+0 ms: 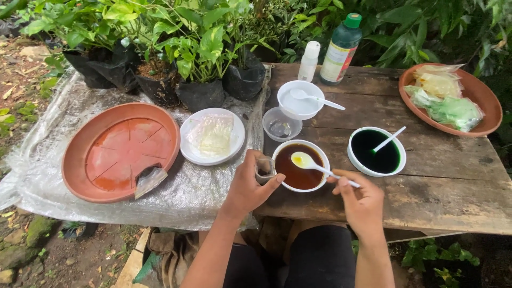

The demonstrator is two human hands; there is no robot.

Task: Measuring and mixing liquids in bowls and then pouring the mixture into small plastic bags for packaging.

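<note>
My left hand (249, 186) holds a small clear plastic bag (264, 168) against the left rim of a white bowl of brown liquid (300, 166). My right hand (360, 201) grips the handle of a white plastic spoon (316, 164). The spoon's scoop rests over the brown liquid and carries a little yellowish fluid. Both hands sit at the near edge of a weathered wooden table (453, 181).
A white bowl of dark green liquid (376, 151) with a spoon stands to the right. Behind are a white bowl with a spoon (300, 99), a clear cup (280, 124), two bottles (340, 49), a plate of bags (212, 136), terracotta saucers (120, 151) and potted plants (200, 69).
</note>
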